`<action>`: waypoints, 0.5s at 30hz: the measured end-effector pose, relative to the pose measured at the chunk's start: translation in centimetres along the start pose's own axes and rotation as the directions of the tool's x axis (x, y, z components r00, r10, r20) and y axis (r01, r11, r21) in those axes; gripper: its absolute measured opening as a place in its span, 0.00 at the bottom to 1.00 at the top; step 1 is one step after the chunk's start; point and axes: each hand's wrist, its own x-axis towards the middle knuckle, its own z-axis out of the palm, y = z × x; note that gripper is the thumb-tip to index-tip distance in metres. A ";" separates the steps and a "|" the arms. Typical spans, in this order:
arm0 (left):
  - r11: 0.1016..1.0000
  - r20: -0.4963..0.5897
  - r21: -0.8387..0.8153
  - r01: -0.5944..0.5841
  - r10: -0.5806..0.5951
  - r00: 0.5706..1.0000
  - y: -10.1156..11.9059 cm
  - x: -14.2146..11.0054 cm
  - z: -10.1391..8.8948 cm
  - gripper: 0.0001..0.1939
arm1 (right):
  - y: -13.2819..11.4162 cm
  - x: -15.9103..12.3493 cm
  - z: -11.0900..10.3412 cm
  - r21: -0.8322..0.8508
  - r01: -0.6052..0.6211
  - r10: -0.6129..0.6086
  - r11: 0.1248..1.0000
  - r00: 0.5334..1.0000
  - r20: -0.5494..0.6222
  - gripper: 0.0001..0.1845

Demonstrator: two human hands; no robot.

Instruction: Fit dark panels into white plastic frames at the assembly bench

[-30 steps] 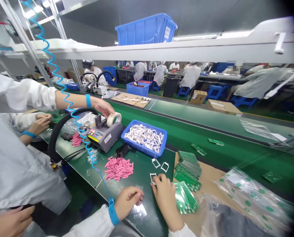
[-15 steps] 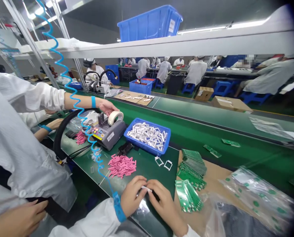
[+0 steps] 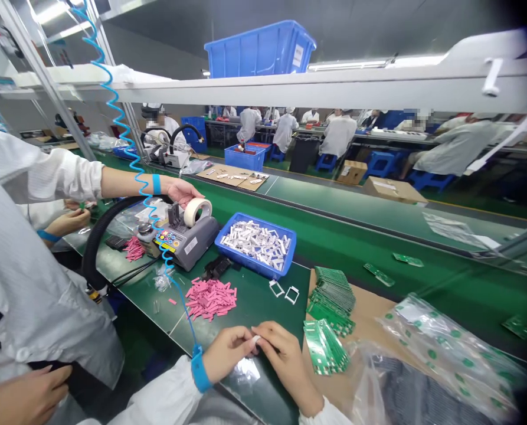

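Fingers [image 3: 244, 342] of left hand [image 3: 225, 355] and right hand [image 3: 287, 363] pinching a white piece [image 3: 256, 340], lots of green boards [image 3: 326, 347] piled up nearby.

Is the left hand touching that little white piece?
Touching. The head view shows the left hand and the right hand pinching the white piece between their fingertips.

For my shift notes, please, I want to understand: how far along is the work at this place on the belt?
Seemingly done: two white frames lie apart on the green belt. In hand: the left hand and right hand pinch a small white piece. Left: the blue tray is full of white pieces, and a pink pile and stacked green circuit boards lie nearby, so it looks early.
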 end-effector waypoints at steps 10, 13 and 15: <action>0.994 -0.193 0.084 -0.074 0.089 0.977 -2.2 0.5 0.0 0.28 | -2.6 9.7 2.0 -0.509 -0.317 0.432 0.800 0.894 0.121 0.17; 0.995 -0.222 0.061 -0.074 0.086 0.971 -2.5 0.7 -0.2 0.30 | -1.9 13.7 3.4 -0.617 -0.328 0.516 0.715 0.843 0.149 0.20; 0.996 -0.231 0.035 -0.086 0.092 0.969 -3.0 0.7 -0.3 0.29 | -1.3 15.5 3.8 -0.661 -0.325 0.554 0.676 0.816 0.166 0.20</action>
